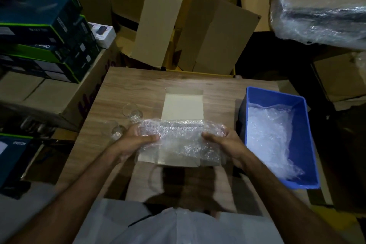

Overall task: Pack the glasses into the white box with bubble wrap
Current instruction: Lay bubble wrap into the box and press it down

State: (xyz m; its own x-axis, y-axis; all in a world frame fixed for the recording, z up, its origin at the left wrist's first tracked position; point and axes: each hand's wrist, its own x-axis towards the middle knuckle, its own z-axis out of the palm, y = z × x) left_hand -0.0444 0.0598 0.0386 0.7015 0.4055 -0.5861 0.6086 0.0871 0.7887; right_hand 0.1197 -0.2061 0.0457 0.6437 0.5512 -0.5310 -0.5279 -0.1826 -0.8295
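On the bench (pixel 122 85), your left hand (pixel 136 138) and right hand (pixel 223 140) grip bubble wrap (pixel 182 138) over the white box (pixel 182 107); right of them, a blue bin (pixel 297 117) holds more.

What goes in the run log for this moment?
hands: left hand and right hand grip bubble wrap sheet over white box | glasses: on table, unpacked

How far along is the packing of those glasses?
Early on. Done: the white box lies open on the table. In hand: the left hand and right hand hold a bubble wrap sheet over the box. Left: two glasses stand unwrapped on the table beside it, not yet packed. More wrap waits in the blue bin.
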